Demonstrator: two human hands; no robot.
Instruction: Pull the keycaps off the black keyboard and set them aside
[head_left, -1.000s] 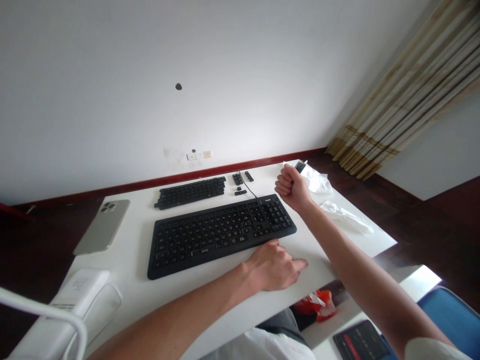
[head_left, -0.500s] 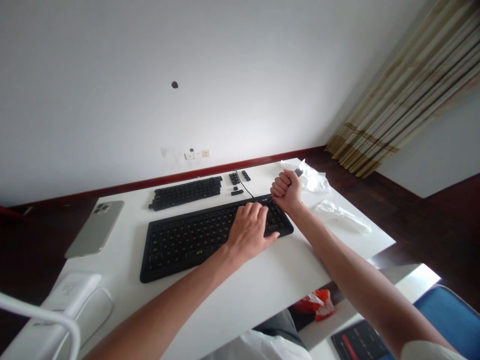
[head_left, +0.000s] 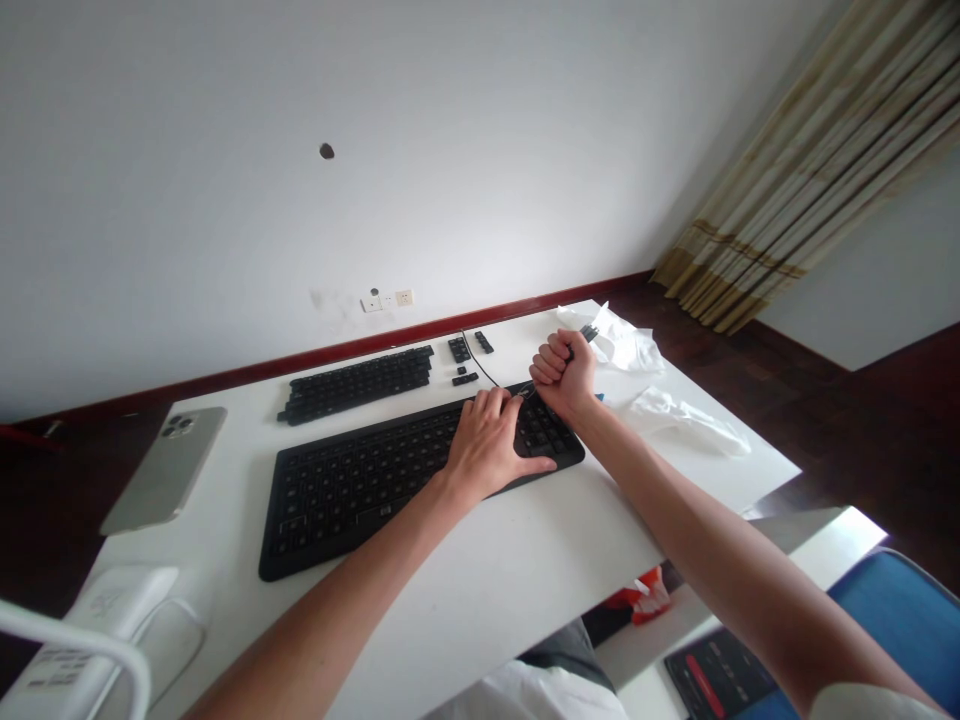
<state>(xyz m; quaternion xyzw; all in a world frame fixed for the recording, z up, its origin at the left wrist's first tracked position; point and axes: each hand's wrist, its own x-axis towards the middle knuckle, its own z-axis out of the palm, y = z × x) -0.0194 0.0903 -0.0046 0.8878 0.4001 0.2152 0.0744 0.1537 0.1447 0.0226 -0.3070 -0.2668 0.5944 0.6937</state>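
Note:
A black keyboard (head_left: 330, 500) lies on the white table, most of its keycaps off and the bare key sockets showing. My left hand (head_left: 487, 440) rests palm down across its right half, fingers together and thumb stretched out. Over the keyboard's far right part, my right hand (head_left: 562, 370) is closed in a fist around a slim dark tool (head_left: 589, 332). The tool's end pokes out above the fist; a thin wire-like end seems to reach the keys below, partly hidden. Behind the keyboard lie rows of loose black keycaps (head_left: 360, 382) and a smaller keycap group (head_left: 459, 350).
A phone (head_left: 169, 470) lies face down at the table's left. Nearer me is a white power strip (head_left: 97, 620) with a cable. Crumpled white plastic (head_left: 682, 425) lies at the right. The keyboard's cord (head_left: 480, 362) runs toward the wall. A blue chair (head_left: 892, 630) stands lower right.
My view has shifted slightly, moving the table things left in the picture. Both hands stay at the keyboard's right part, the right fist still around the tool.

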